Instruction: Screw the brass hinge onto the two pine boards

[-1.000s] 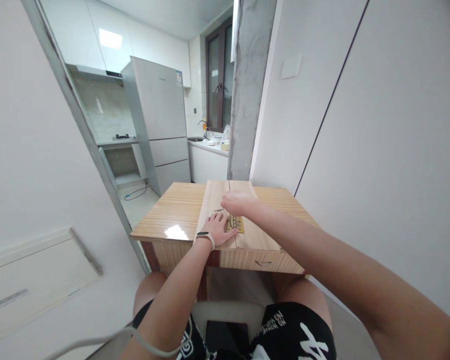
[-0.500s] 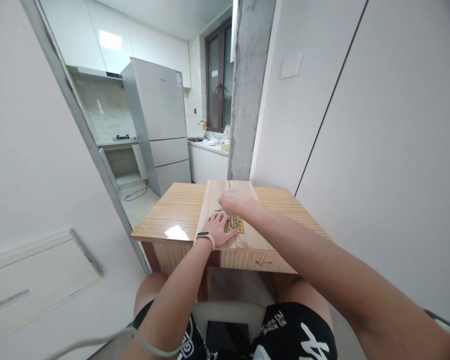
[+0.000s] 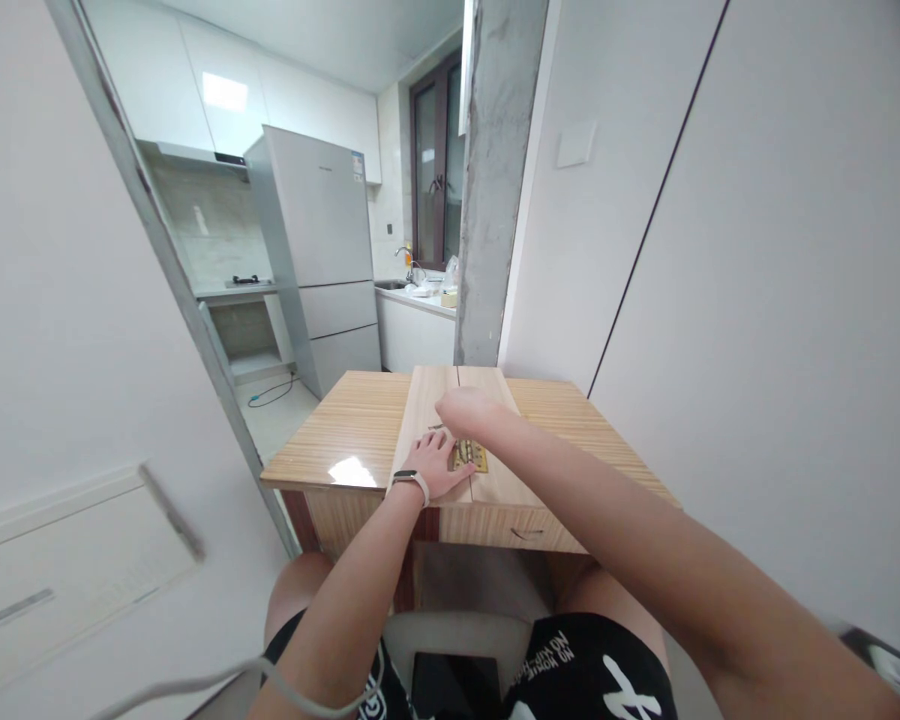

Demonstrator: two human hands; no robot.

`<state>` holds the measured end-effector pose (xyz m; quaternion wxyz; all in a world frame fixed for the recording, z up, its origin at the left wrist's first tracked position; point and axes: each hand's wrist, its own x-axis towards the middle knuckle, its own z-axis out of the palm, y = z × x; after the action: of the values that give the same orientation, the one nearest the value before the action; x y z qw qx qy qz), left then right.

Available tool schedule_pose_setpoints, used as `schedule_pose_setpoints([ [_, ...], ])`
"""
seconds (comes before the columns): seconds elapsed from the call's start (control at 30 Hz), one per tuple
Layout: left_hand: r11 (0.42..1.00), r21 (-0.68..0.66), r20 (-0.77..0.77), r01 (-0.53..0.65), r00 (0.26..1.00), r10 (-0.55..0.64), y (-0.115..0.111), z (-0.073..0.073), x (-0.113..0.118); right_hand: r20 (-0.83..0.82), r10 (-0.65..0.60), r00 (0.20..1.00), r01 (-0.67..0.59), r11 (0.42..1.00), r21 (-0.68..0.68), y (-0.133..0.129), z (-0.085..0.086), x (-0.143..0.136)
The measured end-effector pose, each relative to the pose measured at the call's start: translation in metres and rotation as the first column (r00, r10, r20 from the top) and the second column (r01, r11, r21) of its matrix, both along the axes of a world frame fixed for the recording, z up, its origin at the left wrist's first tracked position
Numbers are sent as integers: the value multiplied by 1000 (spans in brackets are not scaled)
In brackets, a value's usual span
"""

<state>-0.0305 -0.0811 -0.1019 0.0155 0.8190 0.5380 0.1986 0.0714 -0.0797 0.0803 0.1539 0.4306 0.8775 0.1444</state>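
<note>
Two pale wooden boards [image 3: 431, 385] lie side by side on the table, a narrow seam between them. Across the seam sits a brass-coloured hinge [image 3: 481, 459], partly covered by my hands. My left hand [image 3: 432, 464] is spread flat on the left board, its thumb reaching onto the hinge; a wristband [image 3: 411, 480] circles that wrist. Just above the hinge, my right hand [image 3: 466, 410] is closed with its back toward me. Whatever it grips is hidden. A small dark thing [image 3: 436, 427] shows between the two hands, too small to name.
The wooden table [image 3: 337, 420] has a drawer handle [image 3: 527, 533] on its front. A grey cable [image 3: 247, 670] crosses by my left forearm. Beyond stand a refrigerator [image 3: 319, 220] and a counter with a sink [image 3: 392, 285]. A white wall [image 3: 682, 330] rises at the right.
The view has tilted slightly, so the scene sits a little lower. My right forearm has shifted slightly, its hand still closed above the hinge; my left hand stays on the board.
</note>
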Motion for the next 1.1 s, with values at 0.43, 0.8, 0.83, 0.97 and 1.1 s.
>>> schedule_pose_setpoints([
  [0.43,1000,-15,79,19,997,-18,5,-3,-2,-126,-170,977,170,985,-12,-2,25,67],
  [0.8,1000,8,83,27,996,-28,6,-5,-4,-151,-380,913,356,921,-160,1,-10,160],
  [0.83,999,5,83,31,996,-32,6,-6,-3,-155,-385,910,362,918,-160,1,-12,162],
  [0.97,1000,-4,157,5,988,-5,19,-8,-3,-193,-369,909,342,926,-159,1,-15,168],
  [1.1,995,-18,248,-102,963,103,45,-5,-6,-221,-375,900,345,924,-163,1,-12,169],
])
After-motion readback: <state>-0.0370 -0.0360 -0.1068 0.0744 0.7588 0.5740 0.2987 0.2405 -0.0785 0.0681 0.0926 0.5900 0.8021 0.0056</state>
